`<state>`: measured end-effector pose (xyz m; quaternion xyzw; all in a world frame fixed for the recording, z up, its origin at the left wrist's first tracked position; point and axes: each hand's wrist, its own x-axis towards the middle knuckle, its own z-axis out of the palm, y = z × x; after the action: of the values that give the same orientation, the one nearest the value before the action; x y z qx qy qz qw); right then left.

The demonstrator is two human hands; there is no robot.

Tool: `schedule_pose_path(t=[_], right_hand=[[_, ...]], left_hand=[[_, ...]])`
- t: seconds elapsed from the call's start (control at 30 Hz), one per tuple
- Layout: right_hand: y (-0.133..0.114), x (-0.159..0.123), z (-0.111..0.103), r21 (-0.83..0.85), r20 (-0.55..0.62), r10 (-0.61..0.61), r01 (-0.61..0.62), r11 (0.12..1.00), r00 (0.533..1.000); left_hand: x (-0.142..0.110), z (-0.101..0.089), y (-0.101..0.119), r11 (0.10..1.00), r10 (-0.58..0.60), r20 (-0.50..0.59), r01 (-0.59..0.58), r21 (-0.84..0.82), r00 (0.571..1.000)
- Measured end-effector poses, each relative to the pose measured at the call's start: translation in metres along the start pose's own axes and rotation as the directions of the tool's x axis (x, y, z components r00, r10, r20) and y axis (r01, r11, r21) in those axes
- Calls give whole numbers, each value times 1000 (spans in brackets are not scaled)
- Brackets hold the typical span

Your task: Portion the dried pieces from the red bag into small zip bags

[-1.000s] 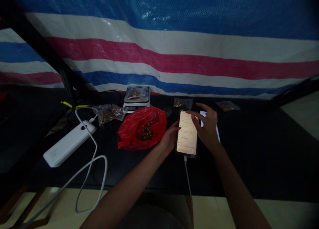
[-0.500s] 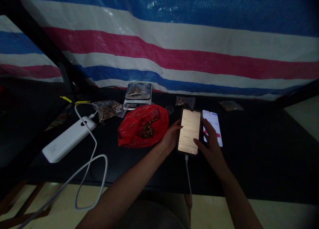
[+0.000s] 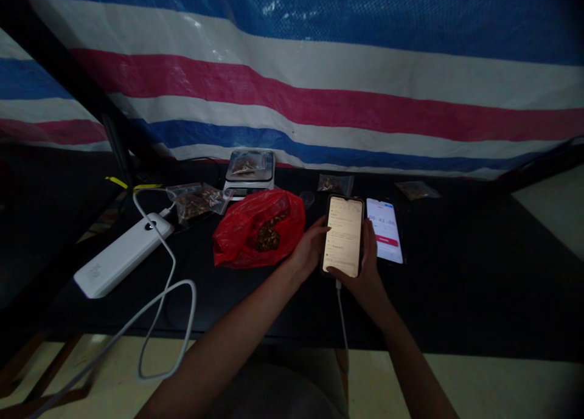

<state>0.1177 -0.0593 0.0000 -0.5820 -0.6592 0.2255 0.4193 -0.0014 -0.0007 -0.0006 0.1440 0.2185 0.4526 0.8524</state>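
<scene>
A lit phone [image 3: 343, 235] with a white charging cable [image 3: 341, 322] lies on the black table [image 3: 456, 273]. My left hand [image 3: 308, 252] holds the phone's left edge, thumb against it. My right hand [image 3: 363, 274] cups the phone's bottom right corner, fingers curled along its right side. A second lit phone [image 3: 385, 230] lies flat just to the right, untouched. A red plastic bag [image 3: 255, 229] holding brown pieces sits just left of my left hand.
A small scale [image 3: 249, 169] with a clear packet on it stands at the back. Clear packets of brown pieces [image 3: 195, 201] [image 3: 335, 183] [image 3: 416, 190] lie about. A white power bank [image 3: 121, 255] with a looping cable [image 3: 159, 322] sits left. A striped tarp [image 3: 319, 96] hangs behind.
My right hand left the phone's screen, drew back toward me and closed on the phone's bottom right corner. The second phone came fully into view. My left hand stayed at the left edge.
</scene>
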Motion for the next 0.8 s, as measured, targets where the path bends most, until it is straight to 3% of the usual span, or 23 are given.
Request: schedule_pose_path(t=[0.8], right_hand=[[4, -1, 6, -31, -11, -24, 23, 999, 1000]], left_hand=[[-1, 2, 2, 1000, -8, -9, 8, -4, 1000]])
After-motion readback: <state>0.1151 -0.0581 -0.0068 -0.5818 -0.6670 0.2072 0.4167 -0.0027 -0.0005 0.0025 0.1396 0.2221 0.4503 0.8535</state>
